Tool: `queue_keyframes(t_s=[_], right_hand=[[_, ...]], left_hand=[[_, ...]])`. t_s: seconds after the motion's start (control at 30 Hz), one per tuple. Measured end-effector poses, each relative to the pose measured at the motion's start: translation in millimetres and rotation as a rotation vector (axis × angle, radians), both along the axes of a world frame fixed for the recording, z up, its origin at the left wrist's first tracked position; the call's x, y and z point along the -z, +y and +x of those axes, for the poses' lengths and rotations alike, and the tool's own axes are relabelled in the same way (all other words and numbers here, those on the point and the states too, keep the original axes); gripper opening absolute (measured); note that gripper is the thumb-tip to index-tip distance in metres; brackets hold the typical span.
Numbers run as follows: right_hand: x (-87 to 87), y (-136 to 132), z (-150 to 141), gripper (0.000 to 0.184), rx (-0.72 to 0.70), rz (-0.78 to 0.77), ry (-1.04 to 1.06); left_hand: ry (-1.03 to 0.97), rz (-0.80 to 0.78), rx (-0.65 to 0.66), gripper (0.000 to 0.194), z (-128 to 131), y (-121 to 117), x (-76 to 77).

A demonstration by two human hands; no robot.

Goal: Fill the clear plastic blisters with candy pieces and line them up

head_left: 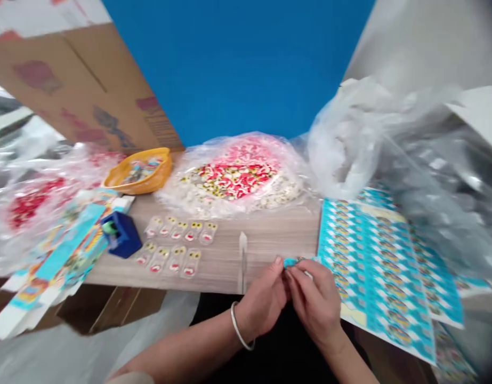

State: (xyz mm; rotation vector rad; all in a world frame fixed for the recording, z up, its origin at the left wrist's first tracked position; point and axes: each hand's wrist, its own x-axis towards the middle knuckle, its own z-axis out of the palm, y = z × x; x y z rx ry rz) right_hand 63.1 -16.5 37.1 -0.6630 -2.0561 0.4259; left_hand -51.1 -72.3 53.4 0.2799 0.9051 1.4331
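Both hands meet at the table's front edge around a small blue printed paper piece [289, 262]. My left hand [264, 298], with a pale bangle at its wrist, closes on the piece from the left, thumb up. From the right, the fingers of my right hand [317, 293] pinch it; their tips are partly hidden. Beside my right hand lie printed blue sheets [365, 266] with repeated oval designs. A thin pale strip [243, 256] is left of my hands. Farther left, small clear packs [177, 258] with yellow and red bits sit in two rows.
An open plastic bag [238, 176] of red, white and yellow bits lies at the back. A blue tape dispenser [128, 237], an orange-yellow basket [150, 184] and folded printed cards [62, 245] are left. A cardboard box [81, 90] stands behind; clear plastic bags [437, 176] crowd the right.
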Motion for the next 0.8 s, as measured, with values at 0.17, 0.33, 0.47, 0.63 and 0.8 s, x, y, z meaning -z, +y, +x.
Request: queue_keyframes(t_s=[0.17,0.33,0.47,0.63,0.8], right_hand=[[8.9,-10.6,-83.7,0.029,-0.492,-0.174,-0.168],[21.1,2.4,-172.2,0.047,-0.336,-0.24,-0.389],[32.2,9.0,-225.9,0.064,-0.35,-0.141,-0.544],[30.3,12.8,-228.7,0.051,-0.406,-0.074,-0.666],[30.1,33.3,-147.7,0.053,-0.422,-0.112,-0.705]], left_hand=[[-0.056,-0.238,-0.43,0.026,-77.3,-54.0,0.7],[0.139,-0.287,-0.861,0.028,-153.8,-105.0,-4.1],[0.22,-0.287,-1.019,0.03,-185.5,-128.7,-6.6],[0.202,-0.292,-1.035,0.028,-189.1,-128.0,-1.0],[0.165,-0.216,-0.752,0.023,-165.5,-98.5,9.0]])
